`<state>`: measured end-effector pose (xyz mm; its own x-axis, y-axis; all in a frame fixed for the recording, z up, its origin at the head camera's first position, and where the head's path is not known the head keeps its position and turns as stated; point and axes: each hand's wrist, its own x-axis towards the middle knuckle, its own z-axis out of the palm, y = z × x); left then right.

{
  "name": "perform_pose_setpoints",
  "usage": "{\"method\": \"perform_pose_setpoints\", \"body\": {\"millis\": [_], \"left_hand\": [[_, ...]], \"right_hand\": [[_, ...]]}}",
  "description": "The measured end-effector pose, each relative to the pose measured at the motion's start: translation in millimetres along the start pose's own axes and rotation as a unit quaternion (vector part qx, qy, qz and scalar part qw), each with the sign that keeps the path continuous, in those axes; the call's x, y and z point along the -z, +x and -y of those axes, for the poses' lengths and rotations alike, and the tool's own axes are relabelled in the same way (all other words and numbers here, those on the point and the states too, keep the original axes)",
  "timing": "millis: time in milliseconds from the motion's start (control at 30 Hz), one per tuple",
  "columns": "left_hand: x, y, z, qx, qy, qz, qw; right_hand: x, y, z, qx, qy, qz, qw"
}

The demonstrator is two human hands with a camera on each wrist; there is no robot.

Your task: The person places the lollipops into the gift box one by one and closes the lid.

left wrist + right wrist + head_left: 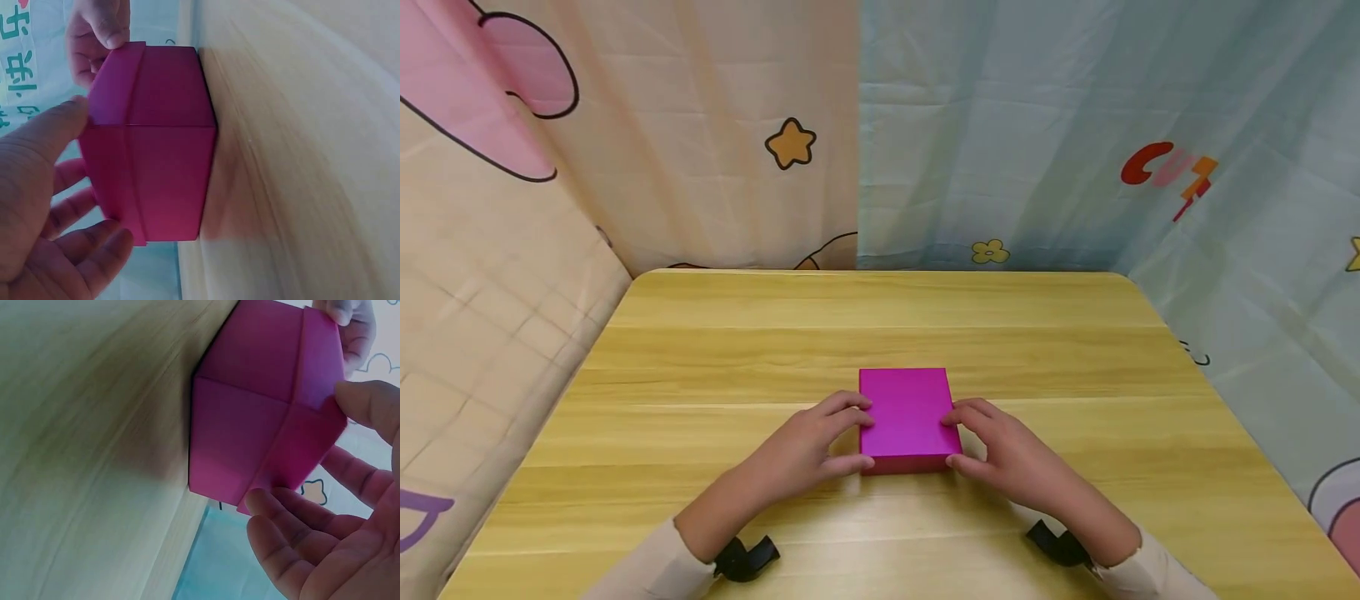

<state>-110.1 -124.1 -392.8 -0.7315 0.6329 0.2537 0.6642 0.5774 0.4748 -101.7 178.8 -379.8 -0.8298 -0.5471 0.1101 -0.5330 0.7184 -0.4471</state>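
Note:
A magenta box [910, 412] with a fitted lid [109, 103] stands on the wooden table. The lid sits down over the box's lower part [169, 181], and a seam runs round between them. My left hand [808, 446] holds the lid from the left, its thumb by the near left corner and fingertips along the side and top edge. On the opposite side my right hand [1007, 450] holds the lid [312, 387] likewise, thumb at the near right corner, fingers bent along the edge. The box's inside is hidden.
The light wooden table [715, 350] has rounded far corners. Printed curtains [992, 125] hang behind it and on both sides. A black strap [747, 558] is at the left wrist, and another strap [1058, 543] is at the right.

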Motion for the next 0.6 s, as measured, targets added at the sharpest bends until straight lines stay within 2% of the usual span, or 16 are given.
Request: {"method": "perform_pose_setpoints", "body": {"millis": [167, 300, 400, 500, 600], "left_hand": [[0.4, 1.3, -2.5, 0.028, 0.012, 0.024, 0.9992], [2.2, 3.8, -3.1, 0.031, 0.023, 0.028, 0.9989], [2.8, 4.2, -1.8, 0.027, 0.027, 0.038, 0.9985], [5.7, -0.2, 1.2, 0.030, -0.005, 0.062, 0.9976], [12.5, -10.3, 8.2, 0.050, -0.064, 0.076, 0.9938]], "right_hand": [[-1.2, 1.1, 0.0, 0.006, 0.003, 0.006, 1.000], [-0.1, 1.7, -1.9, -0.001, 0.025, 0.006, 1.000], [2.0, 0.8, -5.5, -0.010, 0.044, 0.023, 0.999], [7.3, -2.7, -12.7, -0.011, 0.062, 0.046, 0.997], [15.6, -8.7, -22.6, -0.014, 0.047, 0.039, 0.998]]}}
